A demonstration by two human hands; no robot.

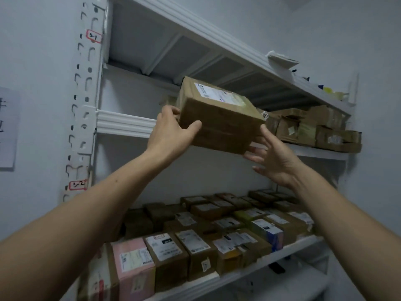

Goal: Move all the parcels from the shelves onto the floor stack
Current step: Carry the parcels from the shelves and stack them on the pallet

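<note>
Both forearms reach up from the bottom corners of the view, bare. Left hand (171,129) has the box (219,118) by its left end, thumb across the front face and fingers wrapped round the far side, so that's a proper grip. Right hand (275,157) is spread with straight fingers, touching the box's lower right corner from below, not curled round anything.

Box is up in the air, tilted, white label facing up, in front of the gap between the top shelf (195,31) and the middle shelf (125,123).

Brown parcels (314,129) sit at the right end of the middle shelf. Lower shelf (238,272) is packed with labelled parcels (195,242), plus a pink parcel (134,261) near front left. Post (84,94) on the left has red-edged tags, "3-1" up high and "3-2" lower down.
</note>
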